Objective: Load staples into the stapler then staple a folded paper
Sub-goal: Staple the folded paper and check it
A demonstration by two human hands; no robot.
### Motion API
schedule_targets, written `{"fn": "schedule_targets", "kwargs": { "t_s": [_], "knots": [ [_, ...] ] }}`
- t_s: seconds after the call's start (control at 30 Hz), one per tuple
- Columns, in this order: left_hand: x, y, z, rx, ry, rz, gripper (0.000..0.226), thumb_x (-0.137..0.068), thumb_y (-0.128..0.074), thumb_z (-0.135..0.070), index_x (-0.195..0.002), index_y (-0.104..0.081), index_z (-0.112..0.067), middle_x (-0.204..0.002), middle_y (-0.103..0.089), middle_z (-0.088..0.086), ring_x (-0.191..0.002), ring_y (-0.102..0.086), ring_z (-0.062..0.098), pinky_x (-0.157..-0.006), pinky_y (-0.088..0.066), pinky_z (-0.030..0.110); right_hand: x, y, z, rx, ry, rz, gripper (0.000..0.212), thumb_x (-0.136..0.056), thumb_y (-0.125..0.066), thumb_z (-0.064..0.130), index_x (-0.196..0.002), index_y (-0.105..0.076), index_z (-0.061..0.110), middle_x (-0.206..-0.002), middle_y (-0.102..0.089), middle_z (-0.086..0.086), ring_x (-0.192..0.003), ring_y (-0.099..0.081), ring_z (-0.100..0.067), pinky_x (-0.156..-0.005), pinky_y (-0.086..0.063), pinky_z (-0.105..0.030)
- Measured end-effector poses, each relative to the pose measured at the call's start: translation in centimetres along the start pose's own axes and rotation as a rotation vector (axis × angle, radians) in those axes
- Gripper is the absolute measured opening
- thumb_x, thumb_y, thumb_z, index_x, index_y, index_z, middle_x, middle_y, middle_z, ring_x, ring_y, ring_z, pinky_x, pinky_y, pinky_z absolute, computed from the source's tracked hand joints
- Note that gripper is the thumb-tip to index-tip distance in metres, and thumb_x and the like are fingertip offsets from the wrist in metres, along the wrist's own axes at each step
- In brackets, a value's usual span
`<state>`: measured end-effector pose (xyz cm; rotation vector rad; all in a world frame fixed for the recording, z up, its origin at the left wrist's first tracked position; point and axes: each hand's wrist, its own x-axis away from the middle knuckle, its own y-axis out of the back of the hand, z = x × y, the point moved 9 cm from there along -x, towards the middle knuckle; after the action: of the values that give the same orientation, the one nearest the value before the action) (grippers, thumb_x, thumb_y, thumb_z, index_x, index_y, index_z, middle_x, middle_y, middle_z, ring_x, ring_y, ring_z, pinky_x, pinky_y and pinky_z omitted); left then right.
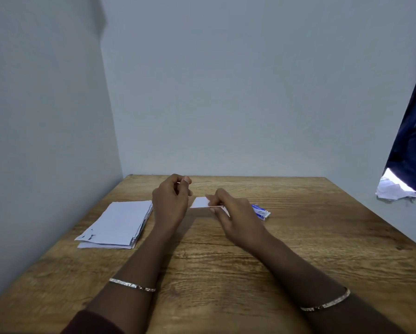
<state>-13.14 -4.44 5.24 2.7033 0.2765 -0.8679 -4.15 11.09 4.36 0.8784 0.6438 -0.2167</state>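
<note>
My right hand (pixel 235 218) pinches the near end of a small white object (pixel 200 202), apparently the stapler, and holds it just above the wooden table (pixel 298 249) at the middle. A thin pale strip runs along its lower edge. My left hand (pixel 172 201) is raised just left of it, fingers curled and thumb pressed against the forefinger; anything between them is too small to see. A blue and white staple box (pixel 261 211) lies on the table just right of my right hand. A stack of white paper (pixel 117 224) lies to the left.
Walls close off the table at the back and on the left. A dark blue curtain (pixel 414 141) hangs at the right, with crumpled white paper (pixel 392 189) below it. Bare wood lies in front of my forearms.
</note>
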Motion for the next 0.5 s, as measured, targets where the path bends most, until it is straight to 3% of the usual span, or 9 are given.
{"fn": "schedule_targets", "kwargs": {
  "t_s": [0.07, 0.2, 0.33, 0.5],
  "knots": [
    [0.3, 0.4, 0.2, -0.014, 0.024, -0.014, 0.020, -0.096, -0.057, -0.030, -0.083, -0.070, -0.023, -0.058, -0.068, -0.010, -0.052, -0.058, -0.003, -0.054, -0.037, 0.019, 0.2, -1.2, 0.3, 0.050, 0.007, 0.079, 0.006, -0.098, -0.059, 0.019, -0.099, -0.057, 0.024, -0.102, -0.075, 0.001, -0.088, -0.064, -0.013, -0.071, -0.045, -0.032],
    [1.1, 0.5, 0.1, -0.030, 0.043, 0.001, 0.020, -0.096, -0.057, -0.032, -0.083, -0.070, -0.024, -0.056, -0.067, -0.012, -0.056, -0.061, -0.001, -0.055, -0.041, 0.022, 0.7, -2.7, 0.3, 0.129, 0.001, 0.201, 0.003, -0.097, -0.061, 0.019, -0.100, -0.060, 0.020, -0.101, -0.072, 0.003, -0.083, -0.057, -0.009, -0.068, -0.037, -0.030],
    [1.8, 0.6, -0.2, -0.035, 0.023, 0.021, 0.020, -0.096, -0.057, -0.030, -0.082, -0.070, -0.023, -0.057, -0.068, -0.009, -0.059, -0.063, 0.003, -0.058, -0.047, 0.026, 0.9, -3.4, -0.3, 0.215, -0.021, 0.262, 0.011, -0.098, -0.057, 0.018, -0.108, -0.062, 0.020, -0.107, -0.069, -0.001, -0.097, -0.058, -0.019, -0.070, -0.034, -0.030],
    [2.5, 0.7, -0.3, -0.058, 0.010, 0.056, 0.021, -0.096, -0.057, -0.028, -0.083, -0.070, -0.019, -0.062, -0.069, -0.004, -0.063, -0.065, 0.012, -0.062, -0.051, 0.033, 1.3, -3.8, -0.7, 0.235, -0.044, 0.287, 0.021, -0.098, -0.054, 0.023, -0.117, -0.063, 0.023, -0.107, -0.069, -0.005, -0.107, -0.056, -0.024, -0.076, -0.043, -0.033]
  ]
}}
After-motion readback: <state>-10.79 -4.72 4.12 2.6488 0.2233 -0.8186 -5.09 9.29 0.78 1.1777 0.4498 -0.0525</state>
